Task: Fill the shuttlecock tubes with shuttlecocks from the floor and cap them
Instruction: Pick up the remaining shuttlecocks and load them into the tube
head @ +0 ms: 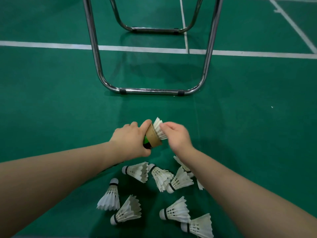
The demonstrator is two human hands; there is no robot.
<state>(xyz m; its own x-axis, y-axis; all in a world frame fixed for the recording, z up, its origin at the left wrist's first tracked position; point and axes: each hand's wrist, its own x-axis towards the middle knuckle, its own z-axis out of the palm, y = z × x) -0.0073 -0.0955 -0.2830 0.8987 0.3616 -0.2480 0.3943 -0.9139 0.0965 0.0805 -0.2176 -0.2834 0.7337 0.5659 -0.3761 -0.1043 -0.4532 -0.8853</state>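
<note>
Green floor (pixel 51 100) is stretching out under me. White lines (pixel 51 44) are crossing it and a chrome frame (pixel 151 91) is standing just ahead.

Trouble spots, from the left. My left hand (pixel 130 138) is squeezing the tube (pixel 153 136) close to its mouth, and I'm judging that too hard a squeeze is going to pinch the cardboard oval and jam things. The shuttle (pixel 158 127) is sitting cork-down in that mouth with its feathers poking out over the rim. If it's going in crooked, the skirt is going to snag on the edge and bend. My right hand (pixel 176 136) is bearing on those feathers, so a heavy push is risking crushed tips. The tube is also tilting, so letting go early could let the shuttle slide back out. Below my right forearm the loose shuttles (pixel 137 170) are lying scattered, some right under it. If that arm drops, it's going to flatten or scatter them.

Now the poses. My left fingers are clenching round the tube's body with the thumb running up toward the rim. The wrist is cocked, holding the tube off the floor with its open end aimed up and to the right. My right fingers are curling in and pinching the feather skirt, as best I can make out, with the back of the hand toward me. That forearm is reaching in low from the right.
</note>
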